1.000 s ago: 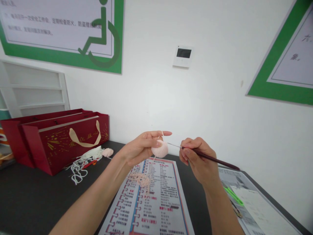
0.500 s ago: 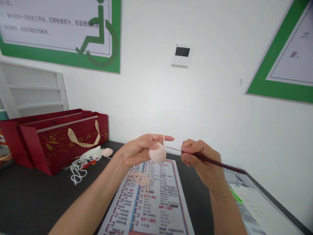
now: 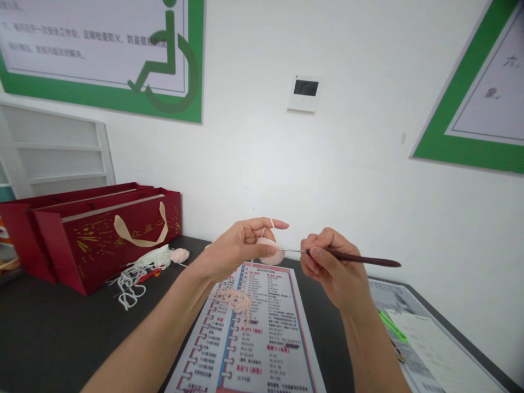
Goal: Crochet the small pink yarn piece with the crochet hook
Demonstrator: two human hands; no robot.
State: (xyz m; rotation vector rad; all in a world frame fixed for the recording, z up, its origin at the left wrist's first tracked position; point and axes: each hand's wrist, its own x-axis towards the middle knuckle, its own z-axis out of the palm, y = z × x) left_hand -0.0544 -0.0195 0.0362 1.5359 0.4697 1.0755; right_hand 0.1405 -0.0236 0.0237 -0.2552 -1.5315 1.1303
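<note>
Pink crochet piece [image 3: 271, 251] pinched in the left hand [image 3: 237, 248], hook [image 3: 356, 258] gripped in the right hand [image 3: 332, 270]; a loop could be dropped if the yarn [image 3: 272, 222] slackens.

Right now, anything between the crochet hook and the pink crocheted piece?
Nothing visible. The crochet hook in the right hand points straight at the pink crocheted piece in the left hand, its metal tip at the piece's edge.

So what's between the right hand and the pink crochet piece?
Only the hook, its thin metal shaft reaching the piece; head view shows it.
</note>
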